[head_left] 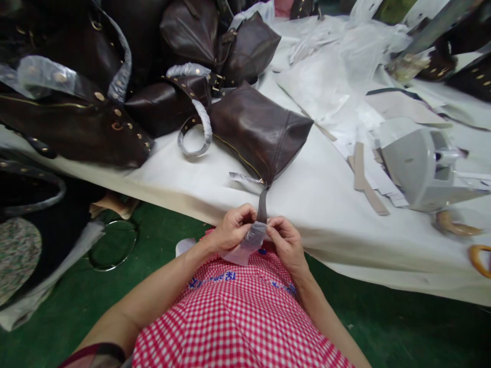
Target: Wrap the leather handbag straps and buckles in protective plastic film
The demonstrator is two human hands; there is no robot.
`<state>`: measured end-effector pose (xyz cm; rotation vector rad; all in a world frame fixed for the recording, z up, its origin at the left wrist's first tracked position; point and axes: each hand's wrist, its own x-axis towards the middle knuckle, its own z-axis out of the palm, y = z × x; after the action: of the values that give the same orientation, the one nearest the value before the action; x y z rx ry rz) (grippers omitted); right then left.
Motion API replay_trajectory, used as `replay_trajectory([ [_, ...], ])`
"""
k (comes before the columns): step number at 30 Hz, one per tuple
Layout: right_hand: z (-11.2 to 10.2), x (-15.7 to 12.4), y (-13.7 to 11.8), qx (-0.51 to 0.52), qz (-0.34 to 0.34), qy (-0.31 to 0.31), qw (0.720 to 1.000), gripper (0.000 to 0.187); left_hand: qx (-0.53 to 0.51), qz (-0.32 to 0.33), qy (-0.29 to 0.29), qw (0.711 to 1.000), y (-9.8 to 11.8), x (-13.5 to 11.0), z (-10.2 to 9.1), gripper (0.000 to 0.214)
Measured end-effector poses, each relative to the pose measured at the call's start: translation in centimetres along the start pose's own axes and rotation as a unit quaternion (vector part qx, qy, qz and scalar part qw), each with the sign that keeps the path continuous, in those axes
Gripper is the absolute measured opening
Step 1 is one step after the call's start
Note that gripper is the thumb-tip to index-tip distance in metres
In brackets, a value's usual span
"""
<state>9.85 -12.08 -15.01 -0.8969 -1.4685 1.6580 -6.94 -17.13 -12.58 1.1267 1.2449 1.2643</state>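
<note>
A dark brown leather bag (259, 130) lies on the white table (318, 204), its zipper end pointing toward me. A thin leather zipper tab (262, 204) hangs from it over the table edge. My left hand (233, 227) and my right hand (286, 243) are both pinched closed at the tab's lower end. Between them they hold a piece of clear plastic wrap (247, 245) against the tab. Another scrap of clear plastic (245, 179) sticks out by the zipper end.
Several more dark brown bags (88, 117) with studded, plastic-wrapped straps are piled at the back left. White paper, plastic sheets (337, 66), cardboard strips (364, 184) and a grey tape dispenser (418, 163) lie on the right. A metal ring (113, 245) rests on the green floor.
</note>
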Motion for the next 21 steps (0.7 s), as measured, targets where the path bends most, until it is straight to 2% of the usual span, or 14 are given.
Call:
replay_trajectory([
  [4, -0.5, 0.7, -1.4, -0.187, -0.097, -0.041, 0.977, 0.011, -0.064, -0.043, 0.012, 0.997, 0.4, 0.8, -0.2, 0.026],
  [8, 0.1, 1.3, -2.2, -0.283, -0.166, -0.042, 0.944, 0.014, -0.081, -0.126, 0.042, 0.988, 1.2, 0.4, -0.8, 0.029],
  [12, 0.8, 1.8, -2.6, -0.370, -0.249, -0.029, 0.895, 0.016, -0.067, -0.143, -0.016, 0.987, 1.6, -1.0, -1.1, 0.037],
  [14, 1.0, 2.3, -2.9, -0.398, -0.260, -0.013, 0.880, 0.018, -0.049, -0.155, -0.020, 0.986, 1.6, -1.4, -1.1, 0.038],
  [17, 1.1, 3.4, -3.4, -0.368, -0.247, 0.021, 0.896, 0.015, -0.052, -0.166, -0.019, 0.985, 1.8, -1.2, -1.2, 0.035],
  [21, 0.6, 5.3, -3.4, -0.320, -0.233, 0.042, 0.917, 0.014, -0.065, -0.153, -0.067, 0.984, 2.4, 0.0, -1.5, 0.037],
])
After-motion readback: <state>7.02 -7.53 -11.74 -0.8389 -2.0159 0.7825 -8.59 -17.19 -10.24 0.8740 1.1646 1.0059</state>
